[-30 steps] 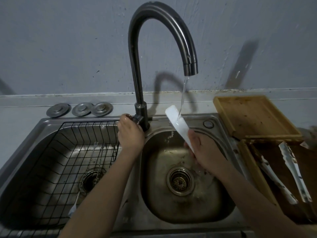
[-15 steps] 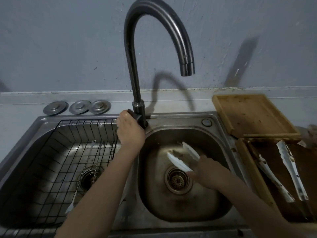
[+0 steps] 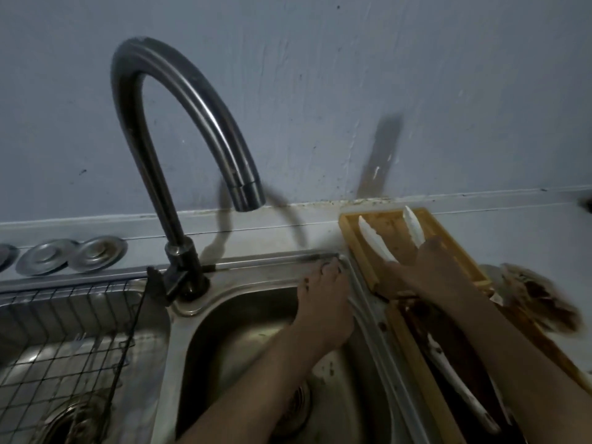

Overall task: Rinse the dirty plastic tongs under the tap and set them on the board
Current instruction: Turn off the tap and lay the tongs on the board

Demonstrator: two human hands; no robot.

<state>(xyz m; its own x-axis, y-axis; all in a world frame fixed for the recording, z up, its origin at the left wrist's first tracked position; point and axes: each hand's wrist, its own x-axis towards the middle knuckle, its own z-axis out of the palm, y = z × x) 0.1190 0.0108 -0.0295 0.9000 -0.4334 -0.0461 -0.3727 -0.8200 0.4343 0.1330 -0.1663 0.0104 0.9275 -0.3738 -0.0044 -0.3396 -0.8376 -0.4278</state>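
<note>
White plastic tongs lie over the wooden board at the right of the sink, their two arms spread and pointing away from me. My right hand covers their hinge end and still grips it, resting on the board. My left hand lies flat on the right rim of the sink basin, fingers together and holding nothing. The dark curved tap stands behind the sink; no water runs from its spout.
A second wooden tray nearer me holds other dirty white tongs. A wire rack fills the left basin. Round metal lids sit on the ledge at left. A blurred brown object lies at far right.
The water has stopped. My right hand carried the tongs from the basin rightward onto the board. My left hand left the tap handle and moved to the sink's right rim.
</note>
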